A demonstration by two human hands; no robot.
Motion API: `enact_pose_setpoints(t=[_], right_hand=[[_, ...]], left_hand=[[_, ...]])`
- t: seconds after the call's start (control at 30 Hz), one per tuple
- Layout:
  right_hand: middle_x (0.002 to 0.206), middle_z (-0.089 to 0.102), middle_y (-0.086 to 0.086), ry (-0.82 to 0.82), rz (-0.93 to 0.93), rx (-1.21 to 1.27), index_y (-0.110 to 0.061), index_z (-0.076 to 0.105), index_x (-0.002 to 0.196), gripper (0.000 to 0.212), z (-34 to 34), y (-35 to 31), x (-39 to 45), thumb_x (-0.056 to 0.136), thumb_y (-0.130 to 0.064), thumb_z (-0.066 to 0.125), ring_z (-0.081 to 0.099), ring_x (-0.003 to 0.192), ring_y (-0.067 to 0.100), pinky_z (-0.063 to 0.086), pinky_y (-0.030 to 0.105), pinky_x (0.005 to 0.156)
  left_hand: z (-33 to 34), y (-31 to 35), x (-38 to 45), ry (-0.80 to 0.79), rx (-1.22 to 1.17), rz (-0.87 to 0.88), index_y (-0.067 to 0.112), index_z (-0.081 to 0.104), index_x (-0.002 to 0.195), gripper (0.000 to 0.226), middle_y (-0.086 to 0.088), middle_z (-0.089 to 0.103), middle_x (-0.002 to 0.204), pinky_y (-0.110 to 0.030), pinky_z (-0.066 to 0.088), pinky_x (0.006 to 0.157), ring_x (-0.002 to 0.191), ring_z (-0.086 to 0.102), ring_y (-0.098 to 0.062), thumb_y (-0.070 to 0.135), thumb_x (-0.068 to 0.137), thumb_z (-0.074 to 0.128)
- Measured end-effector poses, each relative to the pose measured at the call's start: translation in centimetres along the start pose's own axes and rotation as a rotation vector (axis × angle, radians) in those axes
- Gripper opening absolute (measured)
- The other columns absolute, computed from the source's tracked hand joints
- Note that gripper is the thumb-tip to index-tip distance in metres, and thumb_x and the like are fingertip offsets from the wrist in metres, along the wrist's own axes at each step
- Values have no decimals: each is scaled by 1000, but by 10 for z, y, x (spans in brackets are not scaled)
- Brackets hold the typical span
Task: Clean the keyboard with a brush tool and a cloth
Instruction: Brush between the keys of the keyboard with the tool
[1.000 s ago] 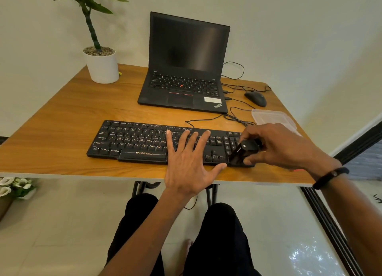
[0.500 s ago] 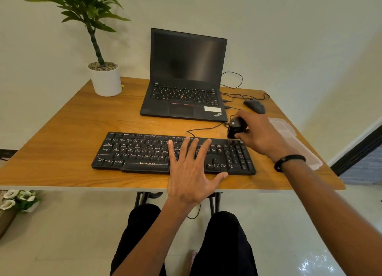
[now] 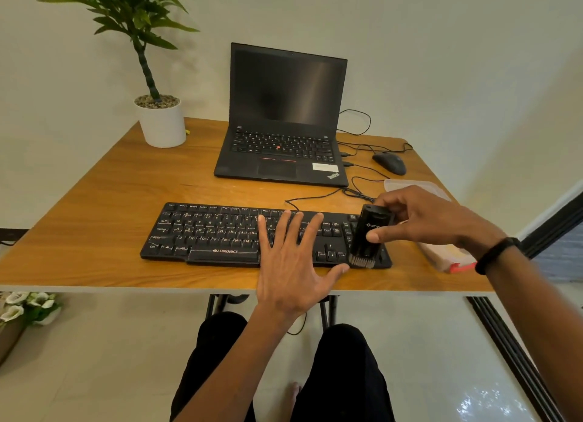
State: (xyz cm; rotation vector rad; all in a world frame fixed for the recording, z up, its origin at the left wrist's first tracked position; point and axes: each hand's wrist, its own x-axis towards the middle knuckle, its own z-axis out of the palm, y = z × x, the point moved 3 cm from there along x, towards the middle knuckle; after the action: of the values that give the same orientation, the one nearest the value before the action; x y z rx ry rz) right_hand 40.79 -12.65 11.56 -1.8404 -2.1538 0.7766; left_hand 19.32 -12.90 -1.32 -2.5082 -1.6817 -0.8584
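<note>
A black keyboard [image 3: 214, 232] lies on the wooden table [image 3: 94, 219] near its front edge. My left hand [image 3: 293, 263] lies flat on the keyboard's middle-right keys with its fingers spread. My right hand [image 3: 429, 218] grips a black brush tool [image 3: 367, 235] between thumb and fingers. The tool stands nearly upright, and its grey bristles touch the near right end of the keyboard, over the number pad. No cloth is plainly in view.
An open black laptop [image 3: 284, 121] sits behind the keyboard, with a mouse [image 3: 389, 162] and cables [image 3: 356, 191] to its right. A clear plastic box [image 3: 441, 251] lies under my right forearm. A potted plant [image 3: 161, 125] stands at the back left.
My right hand has drawn the brush tool from the far edge of the number pad back toward me to its near edge. My left hand has stayed in place on the keys.
</note>
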Motion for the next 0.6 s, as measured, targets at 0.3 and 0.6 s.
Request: enact_pose_setpoints(t=[0.3,0.6], right_hand=[[112,71,-3,385,79,-75,-20,64,126,46,14,7,39,88,-42,78,63,105,15,39,17,72],[120,72,1,446,-23,-118,-18,65,128,44,30,-8,36,90,-37,78,56,97,6,37,7,72]], left_hand=[[-1,0,0,7,-7,1,33,29,160,99,-7,42,162,-67,-2,125,158,21,-27,94,82,35],[-1,0,0,10,-2,6,32,30,161,99,-8,41,163,-65,-6,125,159,19,-27,94,83,33]])
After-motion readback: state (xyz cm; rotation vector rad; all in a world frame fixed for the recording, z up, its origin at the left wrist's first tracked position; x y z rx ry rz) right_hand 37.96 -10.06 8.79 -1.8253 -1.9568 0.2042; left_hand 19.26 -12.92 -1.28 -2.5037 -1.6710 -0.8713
